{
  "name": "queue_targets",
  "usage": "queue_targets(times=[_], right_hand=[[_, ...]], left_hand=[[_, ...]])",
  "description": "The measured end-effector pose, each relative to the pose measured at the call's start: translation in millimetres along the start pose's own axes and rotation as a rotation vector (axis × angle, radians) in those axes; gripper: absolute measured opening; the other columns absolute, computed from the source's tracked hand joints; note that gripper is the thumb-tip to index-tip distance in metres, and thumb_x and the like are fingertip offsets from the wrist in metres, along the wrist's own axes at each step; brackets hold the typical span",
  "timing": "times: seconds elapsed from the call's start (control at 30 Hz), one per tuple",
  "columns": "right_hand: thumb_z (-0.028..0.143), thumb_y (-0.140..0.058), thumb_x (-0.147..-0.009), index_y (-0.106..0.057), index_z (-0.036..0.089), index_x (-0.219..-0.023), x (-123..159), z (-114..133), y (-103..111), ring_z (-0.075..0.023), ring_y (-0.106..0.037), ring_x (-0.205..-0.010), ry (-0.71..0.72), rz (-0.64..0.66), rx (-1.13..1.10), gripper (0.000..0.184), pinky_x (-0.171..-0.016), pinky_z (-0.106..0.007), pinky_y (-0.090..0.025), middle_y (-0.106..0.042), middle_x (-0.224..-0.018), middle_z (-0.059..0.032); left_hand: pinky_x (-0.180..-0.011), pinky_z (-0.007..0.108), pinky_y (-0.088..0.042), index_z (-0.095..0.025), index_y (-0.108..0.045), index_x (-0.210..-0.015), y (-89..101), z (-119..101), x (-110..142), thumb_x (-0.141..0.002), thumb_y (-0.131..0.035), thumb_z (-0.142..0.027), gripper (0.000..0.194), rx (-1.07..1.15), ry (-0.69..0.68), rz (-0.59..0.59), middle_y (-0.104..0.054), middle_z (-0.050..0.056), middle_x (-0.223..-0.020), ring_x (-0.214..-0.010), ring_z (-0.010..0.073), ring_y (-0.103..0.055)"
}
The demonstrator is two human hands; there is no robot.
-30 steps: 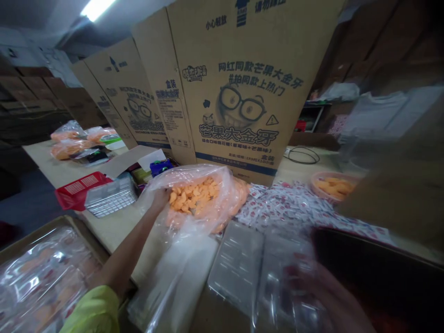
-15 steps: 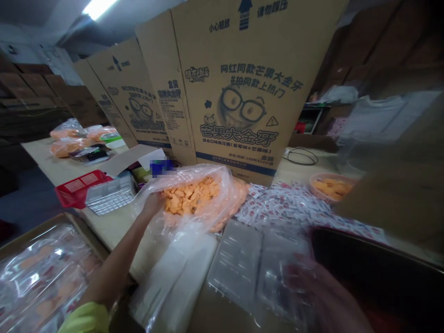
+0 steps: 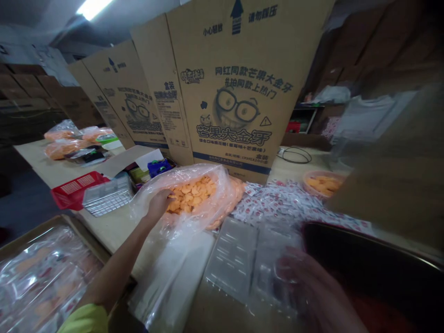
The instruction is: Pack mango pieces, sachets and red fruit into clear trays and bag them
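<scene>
The half-curled left hand [image 3: 158, 204] is pushing into a clear plastic bag [image 3: 222, 190] of loose orange gummy pieces [image 3: 190, 196], its grip unclear, while the blurred, open right hand [image 3: 310, 289] is hovering over clear plastic trays [image 3: 233, 259].

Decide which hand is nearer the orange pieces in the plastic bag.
Left: the left hand reaches into the bag at the pieces; the right hand is apart, over clear plastic trays.

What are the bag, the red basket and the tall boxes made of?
The bag looks like thin clear plastic film, glossy and creased. The red basket seems moulded plastic, shiny with a gridded side. The boxes look like matte cardboard, brown and printed.
</scene>
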State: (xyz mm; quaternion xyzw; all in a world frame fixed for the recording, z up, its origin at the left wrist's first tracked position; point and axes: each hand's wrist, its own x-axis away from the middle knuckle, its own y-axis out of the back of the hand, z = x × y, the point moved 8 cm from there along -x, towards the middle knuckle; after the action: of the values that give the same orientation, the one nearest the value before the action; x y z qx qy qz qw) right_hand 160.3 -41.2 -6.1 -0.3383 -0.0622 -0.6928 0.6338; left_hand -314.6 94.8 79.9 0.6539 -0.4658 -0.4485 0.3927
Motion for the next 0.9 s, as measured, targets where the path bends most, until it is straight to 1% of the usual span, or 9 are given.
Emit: queue_targets(times=[0.13,0.23,0.3,0.4,0.5,0.6,0.73,0.8,0.9], right_hand=[[0.041,-0.080,-0.061,-0.058,0.019,-0.113,-1,-3,-5,-0.0243,-0.067,-0.078,-0.014,0.043,0.005,0.061,-0.063,-0.030,-0.054,-0.069,-0.095,-0.0086],[0.040,-0.080,-0.062,-0.056,0.019,-0.114,0,-3,-5,-0.0229,-0.067,-0.077,-0.004,0.057,-0.014,0.061,-0.061,-0.029,-0.053,-0.069,-0.095,-0.0085],[0.040,-0.079,-0.063,-0.055,0.019,-0.114,0,-3,-6,-0.0218,-0.067,-0.075,0.004,0.073,-0.032,0.059,-0.060,-0.028,-0.052,-0.069,-0.094,-0.0084],[0.037,-0.079,-0.064,-0.053,0.018,-0.113,-1,-5,-10,-0.0206,-0.067,-0.072,-0.002,0.090,-0.053,0.058,-0.058,-0.028,-0.052,-0.069,-0.091,-0.0073],[0.034,-0.080,-0.061,-0.048,0.019,-0.114,-1,-8,-11,-0.0215,-0.067,-0.071,-0.023,0.069,-0.074,0.063,-0.057,-0.029,-0.052,-0.069,-0.089,-0.0066],[0.032,-0.082,-0.058,-0.044,0.021,-0.115,0,-7,-10,-0.0219,-0.067,-0.069,0.009,0.041,-0.106,0.069,-0.056,-0.031,-0.053,-0.067,-0.090,-0.0043],[0.033,-0.082,-0.059,-0.042,0.022,-0.115,6,-1,-1,-0.0199,-0.067,-0.067,0.094,0.010,-0.155,0.070,-0.054,-0.029,-0.052,-0.066,-0.089,-0.0020],[0.034,-0.081,-0.060,-0.043,0.022,-0.114,12,2,3,-0.0191,-0.066,-0.066,0.122,0.011,-0.186,0.067,-0.054,-0.029,-0.052,-0.066,-0.091,-0.0029],[0.037,-0.081,-0.061,-0.045,0.022,-0.111,23,10,14,-0.0188,-0.066,-0.067,0.181,0.005,-0.247,0.064,-0.054,-0.028,-0.052,-0.067,-0.094,-0.0043]], left_hand=[[-0.080,0.029,-0.045,-0.016,-0.058,-0.094,29.9,-17,2,-0.081,-0.049,-0.032,0.022,0.108,0.036,-0.185,-0.063,0.007,-0.097,-0.088,0.0188,-0.058],[-0.068,0.026,-0.047,-0.017,-0.057,-0.089,45.9,-31,-1,-0.074,-0.059,-0.037,0.025,0.486,0.091,-0.288,-0.060,0.003,-0.086,-0.073,0.0148,-0.055],[-0.062,0.025,-0.047,-0.016,-0.056,-0.084,44.7,-47,-2,-0.068,-0.066,-0.036,0.028,0.741,0.109,-0.276,-0.057,0.000,-0.079,-0.066,0.0127,-0.053],[-0.061,0.026,-0.049,-0.017,-0.053,-0.084,34.5,-81,5,-0.067,-0.066,-0.037,0.030,0.878,0.100,-0.221,-0.055,-0.001,-0.077,-0.064,0.0116,-0.054],[-0.069,0.030,-0.053,-0.017,-0.052,-0.084,17.6,-125,22,-0.066,-0.069,-0.037,0.032,1.072,0.081,-0.139,-0.056,-0.002,-0.078,-0.068,0.0120,-0.058],[-0.073,0.032,-0.053,-0.017,-0.053,-0.082,-3.3,-181,42,-0.063,-0.074,-0.035,0.034,1.291,0.054,0.014,-0.059,-0.002,-0.076,-0.068,0.0121,-0.061],[-0.076,0.033,-0.053,-0.017,-0.055,-0.083,-32.5,-259,71,-0.067,-0.073,-0.031,0.028,1.460,-0.011,0.208,-0.062,0.000,-0.084,-0.075,0.0138,-0.062],[-0.078,0.033,-0.051,-0.018,-0.056,-0.083,-44.6,-290,87,-0.069,-0.072,-0.028,0.023,1.435,-0.102,0.237,-0.062,0.002,-0.089,-0.082,0.0157,-0.062],[-0.082,0.032,-0.048,-0.020,-0.061,-0.082,-55.2,-329,114,-0.075,-0.066,-0.022,0.009,1.226,-0.414,0.247,-0.063,0.005,-0.092,-0.091,0.0177,-0.060]])
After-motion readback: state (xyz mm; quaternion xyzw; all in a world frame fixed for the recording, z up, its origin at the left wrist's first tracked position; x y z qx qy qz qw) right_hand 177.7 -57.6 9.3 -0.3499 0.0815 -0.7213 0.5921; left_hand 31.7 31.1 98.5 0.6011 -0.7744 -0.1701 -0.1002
